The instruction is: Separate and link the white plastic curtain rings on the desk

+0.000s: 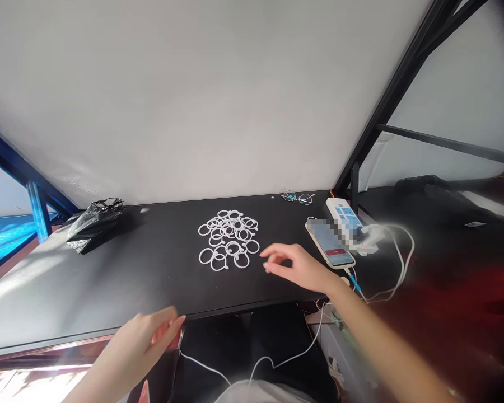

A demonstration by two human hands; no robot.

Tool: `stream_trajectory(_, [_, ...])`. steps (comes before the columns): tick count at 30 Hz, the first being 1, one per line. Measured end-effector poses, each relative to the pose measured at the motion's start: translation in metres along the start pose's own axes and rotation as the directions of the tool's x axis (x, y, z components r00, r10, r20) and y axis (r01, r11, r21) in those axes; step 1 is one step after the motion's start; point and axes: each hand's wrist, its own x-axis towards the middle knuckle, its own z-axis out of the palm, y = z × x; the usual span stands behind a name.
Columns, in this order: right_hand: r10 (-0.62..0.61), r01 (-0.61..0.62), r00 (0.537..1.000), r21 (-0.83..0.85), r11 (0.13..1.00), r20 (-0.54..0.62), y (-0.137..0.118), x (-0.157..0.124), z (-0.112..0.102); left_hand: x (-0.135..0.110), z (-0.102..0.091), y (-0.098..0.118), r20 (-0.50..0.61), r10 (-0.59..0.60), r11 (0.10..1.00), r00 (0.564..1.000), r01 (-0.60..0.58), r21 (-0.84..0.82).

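A pile of several white plastic rings [229, 238] lies on the black table [151, 268] near its middle. My right hand [296, 267] hovers just right of the pile, fingers loosely curled and pointing left, holding nothing. My left hand [147, 338] rests at the table's front edge, fingers bent against the edge, with nothing in it that I can see.
A black plastic bag [94, 224] sits at the back left. A phone [331, 244], a white device [344, 215], a charger with white cable [397, 252] and glasses [298, 197] lie at the right. A white wall stands behind; black frame bars rise at the right.
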Motion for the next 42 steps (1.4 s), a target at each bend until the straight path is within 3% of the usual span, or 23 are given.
stream_trajectory(2, [-0.115,0.114,0.992,-0.014,0.993,-0.050,0.011,0.040,0.017,0.024,-0.013,0.028,0.017,0.155,0.985,0.988,-0.153,-0.084])
stream_trajectory(5, [-0.285,0.270,0.946,-0.112,0.956,-0.153,0.032,0.092,0.034,0.089,-0.027,0.049,-0.179,0.339,0.920,0.924,-0.365,-0.145])
stream_trajectory(8, [-0.411,0.355,0.877,-0.241,0.903,-0.247,0.047,0.131,0.039,0.166,-0.029,0.046,-0.364,0.449,0.877,0.816,-0.480,0.005])
stream_trajectory(10, [-0.452,0.363,0.837,-0.306,0.880,-0.308,0.055,0.149,0.040,0.205,-0.025,0.041,-0.359,0.500,0.856,0.788,-0.513,0.066])
stream_trajectory(12, [-0.491,0.373,0.804,-0.359,0.855,-0.335,0.063,0.158,0.041,0.228,-0.019,0.038,-0.362,0.501,0.856,0.786,-0.513,0.070])
stream_trajectory(16, [-0.519,0.378,0.727,-0.368,0.849,-0.450,0.077,0.161,0.045,0.232,-0.009,0.038,-0.377,0.528,0.836,0.761,-0.544,0.071])
stream_trajectory(18, [-0.490,0.355,0.712,-0.344,0.869,-0.503,0.081,0.160,0.047,0.225,-0.006,0.038,-0.362,0.548,0.825,0.754,-0.558,0.087])
stream_trajectory(26, [-0.476,0.356,0.790,-0.343,0.869,-0.387,0.083,0.162,0.051,0.217,0.003,0.045,-0.297,0.630,0.776,0.717,-0.597,0.204])
stream_trajectory(32, [-0.432,0.314,0.846,-0.360,0.878,-0.314,0.081,0.158,0.054,0.218,0.006,0.041,-0.293,0.612,0.789,0.735,-0.593,0.162])
stream_trajectory(42, [-0.387,0.277,0.856,-0.328,0.903,-0.343,0.082,0.159,0.054,0.218,0.008,0.042,-0.303,0.617,0.780,0.726,-0.614,0.117])
